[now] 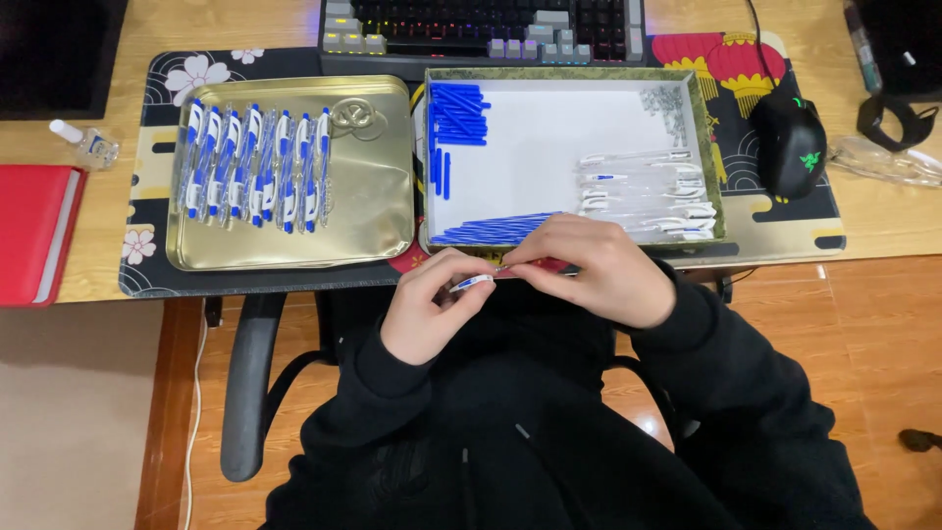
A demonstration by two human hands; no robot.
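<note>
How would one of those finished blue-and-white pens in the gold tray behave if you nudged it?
The pens look slim and plastic, so probably light and stiff. Being round-bodied, one might roll, though the clips and tight row would likely check that. The gold tray looks smooth and shiny, so a pushed pen would probably slide easily.

1. A single view, from a camera worn on the person's head.
2. It looks steeply down over the chest and lap toward the table (108,221) edge.
3. It sits near: both hands fill the centre, the keyboard (481,29) is cut by the top edge.
4. Floor shows at both lower sides.
</note>
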